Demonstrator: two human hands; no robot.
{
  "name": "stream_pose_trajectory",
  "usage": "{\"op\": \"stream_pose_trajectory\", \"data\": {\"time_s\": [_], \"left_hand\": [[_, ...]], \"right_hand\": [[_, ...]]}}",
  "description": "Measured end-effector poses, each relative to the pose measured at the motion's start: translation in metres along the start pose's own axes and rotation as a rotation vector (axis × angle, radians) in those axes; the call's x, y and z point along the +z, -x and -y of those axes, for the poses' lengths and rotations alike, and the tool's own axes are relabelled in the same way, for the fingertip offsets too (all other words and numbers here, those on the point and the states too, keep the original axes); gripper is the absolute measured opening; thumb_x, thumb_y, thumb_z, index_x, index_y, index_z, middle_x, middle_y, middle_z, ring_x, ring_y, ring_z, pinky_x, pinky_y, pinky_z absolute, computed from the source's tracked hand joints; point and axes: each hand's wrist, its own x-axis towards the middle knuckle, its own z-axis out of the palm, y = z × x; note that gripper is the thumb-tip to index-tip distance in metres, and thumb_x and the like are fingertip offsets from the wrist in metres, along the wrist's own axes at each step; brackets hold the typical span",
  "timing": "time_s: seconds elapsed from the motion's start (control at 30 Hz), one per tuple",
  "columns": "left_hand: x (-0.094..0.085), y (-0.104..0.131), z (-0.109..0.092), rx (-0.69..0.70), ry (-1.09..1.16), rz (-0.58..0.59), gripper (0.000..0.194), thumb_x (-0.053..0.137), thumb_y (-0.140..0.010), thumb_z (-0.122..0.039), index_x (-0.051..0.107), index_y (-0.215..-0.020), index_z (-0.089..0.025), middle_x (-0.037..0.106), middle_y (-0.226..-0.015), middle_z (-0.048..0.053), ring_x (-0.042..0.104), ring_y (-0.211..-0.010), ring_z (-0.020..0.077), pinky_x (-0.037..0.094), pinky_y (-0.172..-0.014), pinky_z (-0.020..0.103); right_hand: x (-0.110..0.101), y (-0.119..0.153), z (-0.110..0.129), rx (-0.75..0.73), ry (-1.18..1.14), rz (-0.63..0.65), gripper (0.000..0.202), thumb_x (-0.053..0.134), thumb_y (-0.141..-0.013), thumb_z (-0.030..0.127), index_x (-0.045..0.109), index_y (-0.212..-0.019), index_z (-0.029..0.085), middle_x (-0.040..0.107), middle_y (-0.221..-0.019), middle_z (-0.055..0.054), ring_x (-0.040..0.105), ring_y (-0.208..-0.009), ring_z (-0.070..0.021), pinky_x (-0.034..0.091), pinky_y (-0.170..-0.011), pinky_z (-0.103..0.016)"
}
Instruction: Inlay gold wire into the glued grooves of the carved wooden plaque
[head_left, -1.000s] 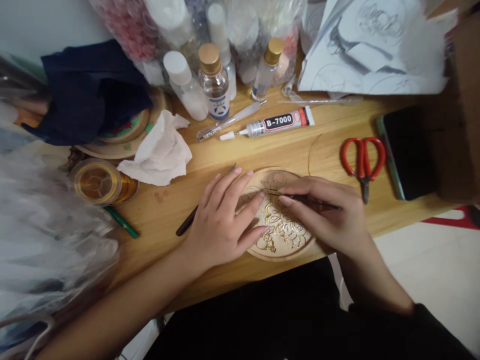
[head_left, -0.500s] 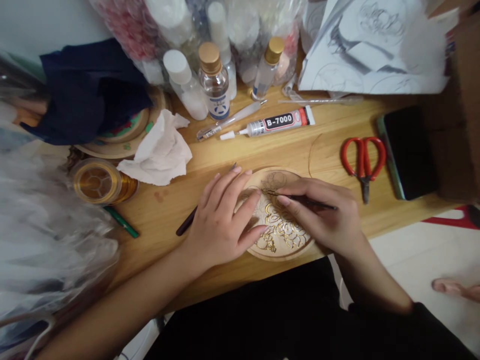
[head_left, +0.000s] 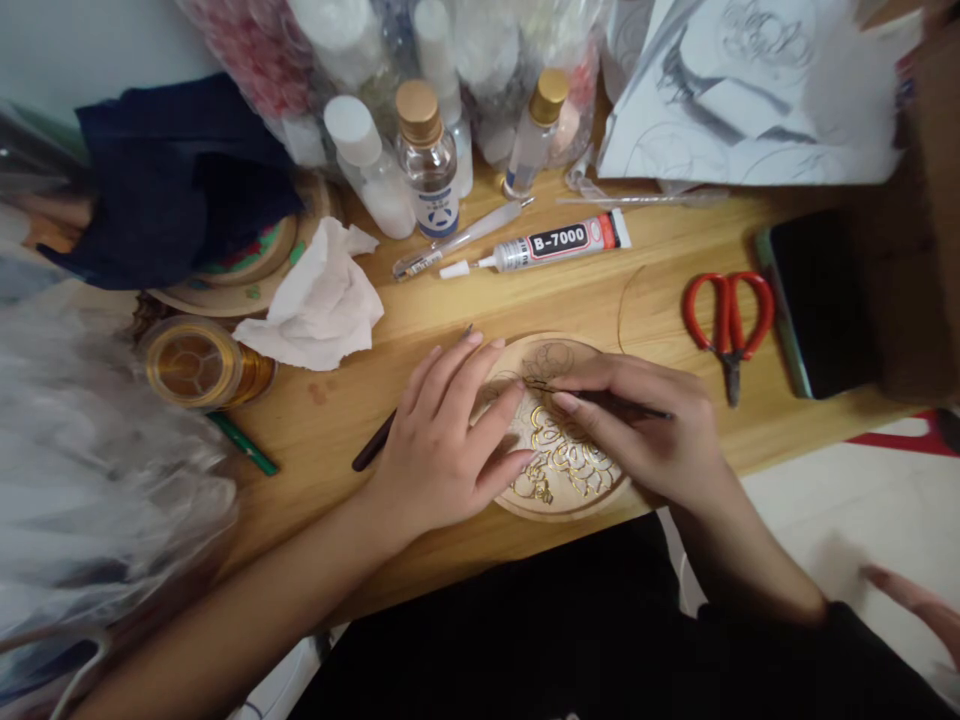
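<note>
Gold wire is curling over the round wooden disc at the near edge of the tabletop, right where I'm working. My left hand is lying flat, fingers spread, pressing on the disc's left side. My right hand is pinching a thin dark tool, its tip touching the pattern near the disc's middle. Red scissors are lying to the right, the B-7000 glue tube beyond, a crumpled tissue off left.
</note>
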Motion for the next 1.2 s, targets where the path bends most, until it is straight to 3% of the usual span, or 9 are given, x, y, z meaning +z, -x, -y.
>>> {"op": "stream_pose_trajectory", "data": {"time_s": [1.2], "left_hand": [[0.001, -0.001, 0.0, 0.004, -0.02, 0.005, 0.043, 0.062, -0.088, -0.037, 0.06, -0.119, -0.008, 0.048, -0.137, 0.024, 0.043, -0.132, 0.0407, 0.041, -0.106, 0.059]], "right_hand": [[-0.006, -0.005, -0.011, -0.092, -0.103, 0.091, 0.012, 0.071, -0.083, 0.014, 0.068, -0.095, 0.016, 0.075, -0.094, -0.004, 0.07, -0.086, -0.0099, 0.056, -0.079, -0.019]]}}
